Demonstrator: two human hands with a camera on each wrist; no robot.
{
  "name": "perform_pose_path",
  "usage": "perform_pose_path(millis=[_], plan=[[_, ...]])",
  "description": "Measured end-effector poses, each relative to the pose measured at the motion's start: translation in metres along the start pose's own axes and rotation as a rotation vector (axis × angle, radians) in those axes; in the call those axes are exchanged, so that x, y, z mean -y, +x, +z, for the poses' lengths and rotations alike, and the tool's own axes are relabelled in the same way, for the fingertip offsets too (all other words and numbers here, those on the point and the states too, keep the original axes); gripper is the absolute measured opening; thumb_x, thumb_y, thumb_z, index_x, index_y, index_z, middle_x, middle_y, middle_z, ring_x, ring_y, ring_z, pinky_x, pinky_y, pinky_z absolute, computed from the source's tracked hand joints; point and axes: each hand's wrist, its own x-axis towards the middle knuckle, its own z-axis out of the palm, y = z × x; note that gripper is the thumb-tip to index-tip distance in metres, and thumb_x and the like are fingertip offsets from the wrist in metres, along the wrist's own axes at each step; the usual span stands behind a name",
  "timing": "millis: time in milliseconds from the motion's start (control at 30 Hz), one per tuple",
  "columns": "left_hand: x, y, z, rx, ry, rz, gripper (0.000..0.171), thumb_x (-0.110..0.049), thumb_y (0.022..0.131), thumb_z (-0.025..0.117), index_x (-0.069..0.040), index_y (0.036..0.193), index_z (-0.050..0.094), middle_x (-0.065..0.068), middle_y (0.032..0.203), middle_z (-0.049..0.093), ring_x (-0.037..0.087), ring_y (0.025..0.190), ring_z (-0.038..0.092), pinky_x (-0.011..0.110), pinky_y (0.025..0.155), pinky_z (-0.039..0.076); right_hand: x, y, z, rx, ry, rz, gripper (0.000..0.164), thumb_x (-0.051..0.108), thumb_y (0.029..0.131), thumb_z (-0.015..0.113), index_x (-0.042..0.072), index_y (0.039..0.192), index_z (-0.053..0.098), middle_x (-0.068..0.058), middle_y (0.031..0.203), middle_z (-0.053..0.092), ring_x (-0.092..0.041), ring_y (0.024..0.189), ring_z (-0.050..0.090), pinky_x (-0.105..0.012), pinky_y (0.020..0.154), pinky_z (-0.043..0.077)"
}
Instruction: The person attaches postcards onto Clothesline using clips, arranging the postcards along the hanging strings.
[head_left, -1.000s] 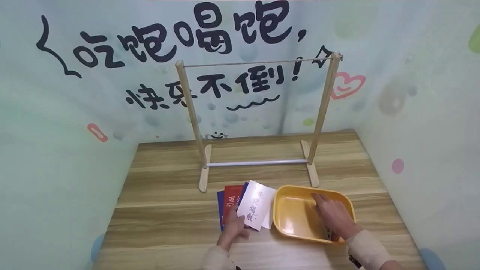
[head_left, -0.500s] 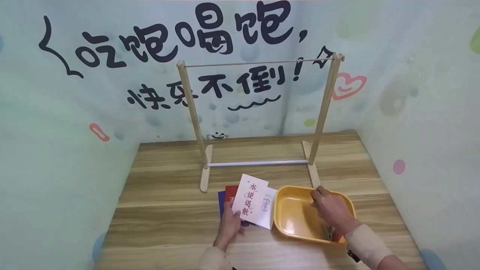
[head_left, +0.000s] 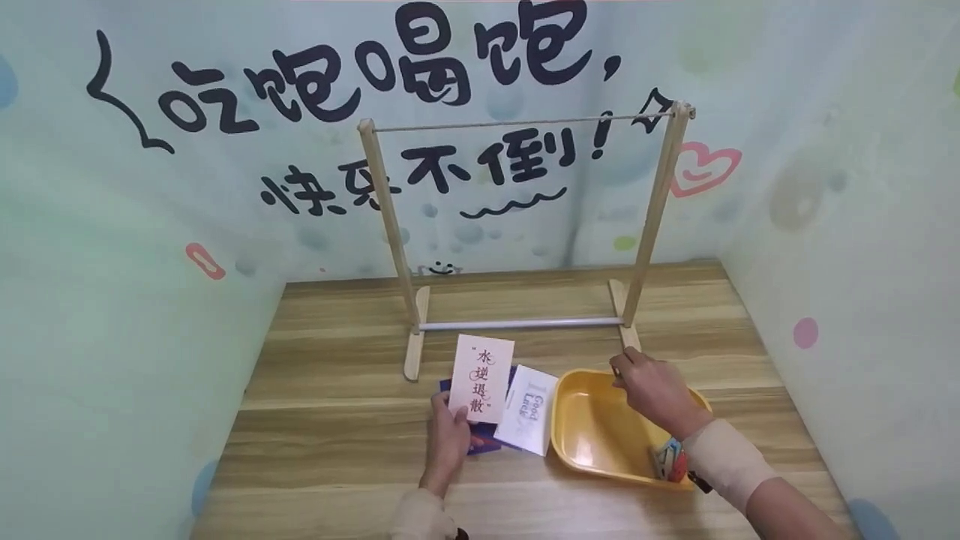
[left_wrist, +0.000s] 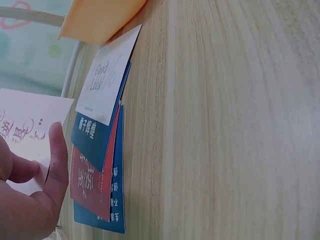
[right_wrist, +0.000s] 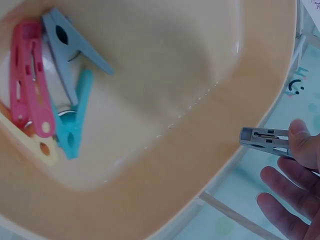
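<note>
My left hand (head_left: 450,439) pinches a pale card (head_left: 482,379) with Chinese characters between thumb and fingers, raised over other cards. Beneath and beside it lie a white "Good Luck" card (left_wrist: 107,75), blue cards (left_wrist: 90,140) and a red card (left_wrist: 90,182), fanned on the table. A grey clothespin (right_wrist: 265,138) is pinched by its handle end in my right hand (right_wrist: 300,175), over the far edge of the yellow basin (head_left: 596,427). Inside the basin, a pink clothespin (right_wrist: 32,80), a blue-grey clothespin (right_wrist: 61,40), a teal clothespin (right_wrist: 74,122) and a cream clothespin (right_wrist: 37,142) lie heaped in one corner.
Behind the cards and basin stands a wooden frame (head_left: 390,225) with a string (head_left: 525,124) across its top and a white rod (head_left: 521,325) low down. Printed curtain walls (head_left: 480,247) enclose the wooden table (head_left: 337,420) on three sides.
My left hand has lifted the pale card off the others and shifted it left, uncovering the "Good Luck" card. My right hand has risen toward the basin's far rim with the clothespin.
</note>
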Motion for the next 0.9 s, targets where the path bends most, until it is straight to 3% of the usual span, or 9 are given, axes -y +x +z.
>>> perform_pose_path(millis=[200, 400, 633, 733, 900], plan=[[-0.005, 0.005, -0.006, -0.013, -0.051, -0.010, 0.031, -0.002, 0.104, 0.043, -0.004, 0.134, 0.036, 0.026, 0.108, 0.061, 0.020, 0.054, 0.061, 0.041, 0.055, 0.058, 0.002, 0.008, -0.004, 0.022, 0.018, 0.005, 0.027, 0.006, 0.074, 0.085, 0.004, 0.089, 0.062, -0.008, 0.080, 0.060, -0.026, 0.069, 0.064, -0.042, 0.050, 0.053], [-0.013, 0.013, -0.010, -0.056, -0.013, 0.000, 0.032, -0.007, 0.104, 0.044, -0.006, 0.135, 0.034, 0.031, 0.115, 0.063, 0.034, 0.059, 0.067, 0.043, 0.057, 0.059, 0.004, 0.024, -0.015, 0.058, 0.054, 0.023, 0.024, 0.001, 0.078, 0.081, 0.002, 0.093, 0.063, -0.010, 0.082, 0.060, -0.027, 0.065, 0.063, -0.042, 0.047, 0.052], [-0.024, 0.021, -0.011, -0.115, 0.056, 0.020, 0.034, -0.008, 0.104, 0.046, -0.006, 0.136, 0.036, 0.028, 0.122, 0.064, 0.042, 0.082, 0.068, 0.045, 0.072, 0.056, 0.010, 0.056, -0.031, 0.068, 0.049, -0.024, 0.021, 0.000, 0.080, 0.079, 0.000, 0.090, 0.062, -0.011, 0.080, 0.059, -0.029, 0.068, 0.065, -0.043, 0.051, 0.055], [-0.029, 0.024, -0.010, -0.142, 0.053, 0.039, 0.035, -0.006, 0.103, 0.047, -0.004, 0.136, 0.036, 0.028, 0.129, 0.061, 0.041, 0.104, 0.065, 0.048, 0.091, 0.054, 0.012, 0.069, -0.036, 0.050, 0.061, -0.055, 0.021, -0.002, 0.079, 0.079, -0.001, 0.091, 0.062, -0.012, 0.079, 0.060, -0.029, 0.069, 0.065, -0.043, 0.054, 0.056], [-0.037, 0.027, -0.011, -0.131, 0.002, 0.057, 0.033, -0.005, 0.103, 0.045, -0.003, 0.135, 0.035, 0.030, 0.127, 0.060, 0.045, 0.104, 0.064, 0.052, 0.089, 0.055, 0.014, 0.084, -0.045, 0.034, 0.073, -0.068, 0.021, -0.002, 0.080, 0.078, -0.003, 0.094, 0.063, -0.013, 0.081, 0.060, -0.030, 0.074, 0.065, -0.042, 0.058, 0.057]])
